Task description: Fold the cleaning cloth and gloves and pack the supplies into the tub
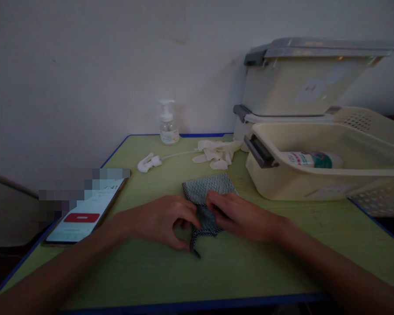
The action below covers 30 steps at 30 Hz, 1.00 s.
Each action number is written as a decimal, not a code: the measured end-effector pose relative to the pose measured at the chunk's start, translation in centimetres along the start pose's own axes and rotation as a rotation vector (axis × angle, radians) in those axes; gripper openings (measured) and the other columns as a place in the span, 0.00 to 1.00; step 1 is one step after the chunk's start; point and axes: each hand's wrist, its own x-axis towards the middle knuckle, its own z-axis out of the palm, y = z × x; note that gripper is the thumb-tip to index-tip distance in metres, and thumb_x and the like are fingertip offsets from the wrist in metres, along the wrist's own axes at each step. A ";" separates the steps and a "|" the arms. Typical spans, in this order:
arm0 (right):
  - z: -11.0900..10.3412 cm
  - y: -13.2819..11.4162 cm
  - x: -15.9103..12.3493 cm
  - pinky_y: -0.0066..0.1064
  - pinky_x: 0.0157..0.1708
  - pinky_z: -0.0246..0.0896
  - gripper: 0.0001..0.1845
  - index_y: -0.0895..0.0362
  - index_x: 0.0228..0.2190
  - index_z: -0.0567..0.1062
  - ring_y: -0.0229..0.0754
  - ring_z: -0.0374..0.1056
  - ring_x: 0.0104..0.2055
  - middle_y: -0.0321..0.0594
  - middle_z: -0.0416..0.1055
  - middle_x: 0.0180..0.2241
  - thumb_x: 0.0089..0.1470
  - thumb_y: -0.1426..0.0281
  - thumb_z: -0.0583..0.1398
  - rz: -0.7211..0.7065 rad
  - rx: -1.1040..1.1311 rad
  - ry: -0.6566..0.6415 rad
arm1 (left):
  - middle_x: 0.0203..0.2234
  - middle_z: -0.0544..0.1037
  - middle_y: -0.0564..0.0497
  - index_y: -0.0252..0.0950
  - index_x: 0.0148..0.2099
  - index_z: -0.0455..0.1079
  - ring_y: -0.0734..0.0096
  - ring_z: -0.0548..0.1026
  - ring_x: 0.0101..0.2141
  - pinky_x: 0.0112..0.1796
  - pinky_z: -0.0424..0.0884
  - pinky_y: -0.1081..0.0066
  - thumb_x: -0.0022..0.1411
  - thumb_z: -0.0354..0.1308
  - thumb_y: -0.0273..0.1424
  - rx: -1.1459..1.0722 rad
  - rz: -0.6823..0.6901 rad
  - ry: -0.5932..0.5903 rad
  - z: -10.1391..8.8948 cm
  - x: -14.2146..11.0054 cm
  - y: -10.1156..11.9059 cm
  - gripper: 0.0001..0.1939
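Two hands (166, 216) (233, 214) touch one patterned cloth (208, 188), with one phone (91, 204) further left.

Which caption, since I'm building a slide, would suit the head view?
Left hand and right hand on a patterned gray cloth, green table below, between a phone and a cream bin.

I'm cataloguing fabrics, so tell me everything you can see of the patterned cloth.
The patterned cloth is pale blue-grey with a fine repeating pattern and dark speckled edging; it looks woven or knitted. It lies rumpled, apparently folded, on the green tabletop, a narrow dark end jutting towards the person. The left hand appears to touch its left edge; the right hand, curled over its right side, seems to grip it.
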 end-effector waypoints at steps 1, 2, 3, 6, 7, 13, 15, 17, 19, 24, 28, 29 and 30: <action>0.0 0.0 0.1 0.26 0.27 0.49 0.05 0.57 0.29 0.60 0.35 0.58 0.27 0.34 0.61 0.24 0.52 0.78 0.50 0.002 0.011 0.006 | 0.27 0.72 0.53 0.33 0.38 0.73 0.75 0.68 0.27 0.28 0.62 0.77 0.45 0.67 0.32 0.015 -0.011 0.002 0.0 0.0 0.1 0.17; 0.1 0.1 0.1 0.26 0.27 0.49 0.05 0.57 0.29 0.60 0.35 0.58 0.27 0.34 0.61 0.24 0.52 0.78 0.50 0.003 0.021 0.010 | 0.29 0.72 0.52 0.33 0.39 0.72 0.74 0.69 0.27 0.28 0.62 0.77 0.43 0.68 0.35 0.039 -0.025 0.008 0.1 -0.1 0.3 0.19; 0.1 0.2 0.1 0.27 0.27 0.49 0.05 0.56 0.29 0.60 0.35 0.57 0.27 0.34 0.60 0.24 0.53 0.78 0.50 0.002 0.029 0.013 | 0.30 0.73 0.52 0.33 0.39 0.71 0.73 0.69 0.29 0.29 0.63 0.76 0.43 0.68 0.37 0.070 -0.041 0.015 0.2 -0.1 0.4 0.21; 0.2 0.3 0.1 0.27 0.27 0.48 0.05 0.57 0.29 0.59 0.35 0.57 0.27 0.33 0.60 0.24 0.52 0.78 0.51 0.000 0.041 0.013 | 0.33 0.74 0.51 0.34 0.38 0.69 0.68 0.71 0.33 0.33 0.64 0.73 0.46 0.66 0.36 0.151 -0.086 0.021 0.5 -0.1 0.9 0.17; 0.2 0.4 0.2 0.27 0.27 0.48 0.05 0.57 0.29 0.59 0.35 0.57 0.27 0.33 0.60 0.24 0.51 0.78 0.51 0.003 0.043 0.014 | 0.33 0.74 0.51 0.34 0.37 0.69 0.67 0.72 0.33 0.34 0.64 0.72 0.48 0.64 0.34 0.157 -0.093 0.021 0.6 -0.1 0.9 0.14; 0.1 0.4 0.3 0.27 0.26 0.47 0.05 0.56 0.28 0.58 0.34 0.55 0.25 0.32 0.58 0.22 0.53 0.77 0.50 -0.001 0.089 0.017 | 0.37 0.73 0.50 0.34 0.37 0.71 0.69 0.72 0.38 0.40 0.65 0.73 0.50 0.53 0.18 0.060 -0.022 0.050 0.7 0.1 0.5 0.12; 0.1 0.4 0.3 0.27 0.26 0.47 0.04 0.57 0.28 0.59 0.34 0.55 0.24 0.32 0.58 0.22 0.54 0.76 0.50 -0.006 0.095 0.012 | 0.37 0.73 0.49 0.34 0.37 0.71 0.71 0.72 0.39 0.42 0.64 0.74 0.53 0.50 0.17 -0.019 -0.009 0.071 0.5 0.3 0.2 0.13; 0.0 0.4 0.3 0.26 0.26 0.47 0.04 0.57 0.29 0.59 0.34 0.55 0.24 0.31 0.58 0.22 0.53 0.76 0.50 0.000 0.097 0.010 | 0.37 0.74 0.49 0.33 0.37 0.71 0.72 0.72 0.40 0.42 0.64 0.74 0.56 0.49 0.17 -0.107 -0.012 0.091 0.5 0.4 -0.1 0.12; -0.1 0.4 0.3 0.26 0.26 0.47 0.03 0.57 0.29 0.60 0.33 0.55 0.25 0.32 0.58 0.22 0.53 0.76 0.50 -0.001 0.102 0.014 | 0.36 0.75 0.50 0.34 0.36 0.71 0.72 0.72 0.39 0.43 0.64 0.73 0.57 0.48 0.17 -0.179 -0.030 0.115 0.6 0.6 -0.4 0.13; -0.1 0.4 0.4 0.26 0.26 0.47 0.03 0.57 0.29 0.60 0.34 0.55 0.25 0.32 0.58 0.22 0.53 0.76 0.50 0.006 0.100 0.030 | 0.26 0.73 0.55 0.34 0.33 0.70 0.74 0.71 0.29 0.32 0.65 0.74 0.54 0.53 0.21 -0.335 -0.249 0.200 1.4 1.0 -0.4 0.06; 0.0 0.5 0.5 0.26 0.26 0.47 0.04 0.57 0.28 0.61 0.34 0.55 0.25 0.31 0.58 0.22 0.51 0.77 0.50 0.018 0.102 0.031 | 0.19 0.66 0.60 0.34 0.30 0.64 0.79 0.64 0.21 0.23 0.59 0.77 0.50 0.59 0.26 -0.439 -0.423 0.292 1.8 1.0 -0.1 0.05; -0.1 0.6 0.5 0.26 0.26 0.47 0.04 0.57 0.28 0.61 0.34 0.55 0.25 0.32 0.58 0.22 0.51 0.77 0.50 0.018 0.103 0.034 | 0.19 0.65 0.60 0.34 0.29 0.63 0.79 0.63 0.21 0.23 0.58 0.77 0.50 0.59 0.26 -0.437 -0.429 0.303 1.9 1.0 -0.1 0.06; -0.1 0.6 0.5 0.26 0.26 0.46 0.04 0.57 0.28 0.61 0.34 0.55 0.25 0.32 0.58 0.23 0.51 0.77 0.50 0.018 0.103 0.040 | 0.19 0.64 0.60 0.34 0.28 0.63 0.79 0.62 0.21 0.23 0.58 0.77 0.49 0.60 0.27 -0.430 -0.430 0.304 1.8 1.0 -0.1 0.07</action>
